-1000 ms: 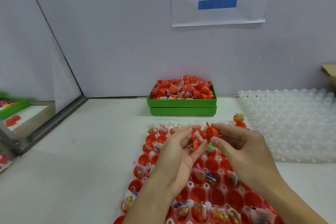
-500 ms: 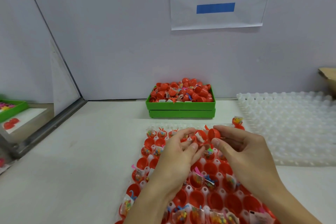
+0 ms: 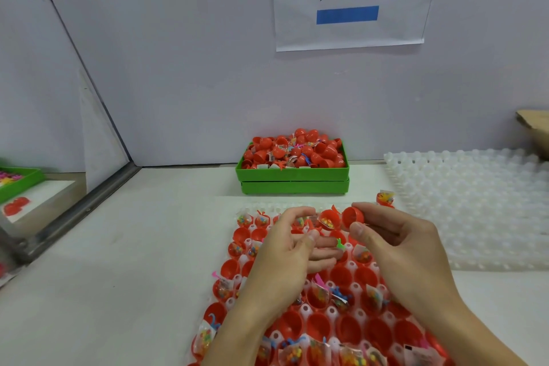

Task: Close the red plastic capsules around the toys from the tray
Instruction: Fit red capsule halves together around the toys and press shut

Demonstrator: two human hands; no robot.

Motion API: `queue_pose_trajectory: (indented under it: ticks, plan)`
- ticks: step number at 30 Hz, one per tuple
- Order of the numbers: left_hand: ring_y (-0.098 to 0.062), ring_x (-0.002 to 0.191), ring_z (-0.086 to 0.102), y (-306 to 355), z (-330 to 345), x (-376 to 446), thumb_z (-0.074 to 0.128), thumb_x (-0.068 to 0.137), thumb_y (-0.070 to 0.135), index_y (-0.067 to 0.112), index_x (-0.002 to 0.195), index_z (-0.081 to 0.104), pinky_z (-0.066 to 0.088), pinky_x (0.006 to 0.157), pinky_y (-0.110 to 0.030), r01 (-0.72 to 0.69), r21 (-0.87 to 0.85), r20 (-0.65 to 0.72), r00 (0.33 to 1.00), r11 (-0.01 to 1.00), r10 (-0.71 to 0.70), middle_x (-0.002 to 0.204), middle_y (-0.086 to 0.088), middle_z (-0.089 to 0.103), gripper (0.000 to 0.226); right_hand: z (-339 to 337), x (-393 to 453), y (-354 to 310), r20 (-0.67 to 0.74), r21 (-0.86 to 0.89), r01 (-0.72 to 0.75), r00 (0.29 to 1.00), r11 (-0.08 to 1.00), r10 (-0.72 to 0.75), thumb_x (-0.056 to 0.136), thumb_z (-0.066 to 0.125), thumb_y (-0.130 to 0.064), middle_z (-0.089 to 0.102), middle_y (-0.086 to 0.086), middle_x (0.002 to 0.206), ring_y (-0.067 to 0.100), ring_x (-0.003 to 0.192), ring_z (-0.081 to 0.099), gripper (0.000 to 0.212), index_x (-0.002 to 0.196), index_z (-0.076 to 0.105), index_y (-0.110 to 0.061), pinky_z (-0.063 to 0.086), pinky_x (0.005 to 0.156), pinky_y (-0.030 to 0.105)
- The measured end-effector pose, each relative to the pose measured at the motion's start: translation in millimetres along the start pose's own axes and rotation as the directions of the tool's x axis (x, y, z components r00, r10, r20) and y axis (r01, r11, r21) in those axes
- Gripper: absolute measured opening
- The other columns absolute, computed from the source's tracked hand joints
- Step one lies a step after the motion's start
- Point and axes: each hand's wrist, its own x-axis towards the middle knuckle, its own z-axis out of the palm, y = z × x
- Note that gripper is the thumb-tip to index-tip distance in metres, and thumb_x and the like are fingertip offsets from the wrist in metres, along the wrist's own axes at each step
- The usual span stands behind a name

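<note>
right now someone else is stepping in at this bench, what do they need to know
Left hand: fingers curled by the bag-filled capsule half; whether it has a grip there is unclear.
Right hand: pinches the empty capsule half, not yet closed.
Tray: many open red halves, some holding toy bags.
Green bin behind is heaped with capsules.
White tray sits to the right.
Left: close this capsule, then the rest.

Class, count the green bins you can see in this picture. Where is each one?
2. One green bin, heaped with red capsules, sits against the back wall; another shows at the far left edge. More may be out of view.
</note>
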Motion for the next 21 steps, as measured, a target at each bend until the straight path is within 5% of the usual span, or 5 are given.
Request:
queue_pose_trajectory:
  ticks: [4,9,12,21]
  plan:
    - [-0.027,0.075,0.075,5,-6,0,0.045,0.103,0.011,0.014,0.112,0.047,0.059,0.059,-0.028,-0.069,0.001,-0.062,0.996,0.998,0.069,0.089,-0.008,0.077,0.01,-2,1,2,-0.033,0.057,-0.03,0.999,0.998,0.032,0.083,0.073,-0.001,0.076,-0.018,0.084,-0.002,0.08,0.072,0.029,0.1,0.074,-0.024,0.051,0.059,0.007]
    - [-0.016,0.051,0.064,11,-13,-2,0.062,0.094,0.008,0.014,0.089,0.069,0.05,0.049,-0.021,-0.261,0.139,-0.229,0.93,0.955,0.288,0.067,-0.006,0.071,0.01,-1,-1,-2,0.01,0.042,0.0,1.0,0.999,-0.001,0.082,0.074,-0.001,0.076,-0.018,0.087,-0.001,0.085,0.072,0.033,0.095,0.074,-0.031,0.052,0.07,0.007]
    - [-0.006,0.046,0.056,11,-7,-3,0.063,0.094,0.013,0.02,0.089,0.068,0.046,0.048,-0.017,-0.268,0.237,-0.226,0.92,0.934,0.321,0.058,-0.001,0.066,0.01,3,-4,-3,0.027,0.015,0.036,0.999,0.999,-0.037,0.082,0.074,0.002,0.076,-0.017,0.088,0.0,0.085,0.072,0.035,0.094,0.073,-0.031,0.053,0.073,0.009]
    - [-0.01,0.048,0.05,10,-3,-4,0.062,0.094,0.027,0.022,0.085,0.059,0.045,0.05,-0.028,-0.247,0.298,-0.222,0.922,0.922,0.318,0.055,0.0,0.06,0.011,8,-9,-9,0.058,-0.019,0.085,0.995,0.996,-0.084,0.08,0.074,0.005,0.075,-0.019,0.09,-0.001,0.084,0.072,0.039,0.096,0.073,-0.031,0.051,0.073,0.006]
